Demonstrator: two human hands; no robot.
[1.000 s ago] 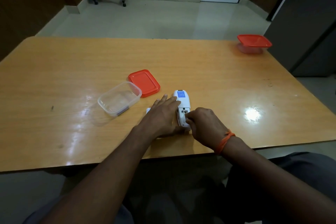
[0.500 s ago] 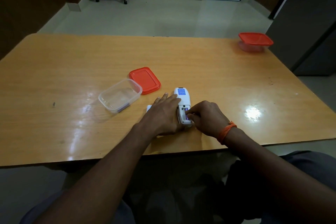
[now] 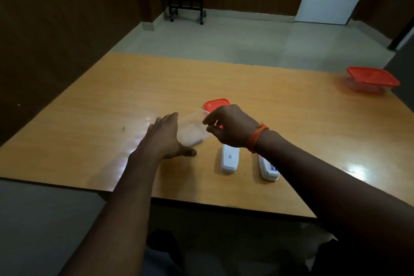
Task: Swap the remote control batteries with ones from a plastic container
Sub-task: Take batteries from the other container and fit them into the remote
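The clear plastic container (image 3: 193,129) sits on the wooden table (image 3: 291,119), blurred, and its contents cannot be made out. My left hand (image 3: 167,138) lies flat against its left side, fingers spread. My right hand (image 3: 231,126), with an orange wristband, hovers over its right rim; the fingers are curled and slightly apart, and nothing shows between them. The white remote (image 3: 267,168) lies near the front edge with its battery bay up and a purple battery showing, partly under my right forearm. A white battery cover (image 3: 229,159) lies to its left.
The container's red lid (image 3: 216,103) lies just behind my right hand. A second container with a red lid (image 3: 371,79) stands at the table's far right corner. The table's front edge runs close below the remote.
Both hands have left the remote and moved to the clear container. The cover that was under my left hand now lies uncovered. The camera has swung left.
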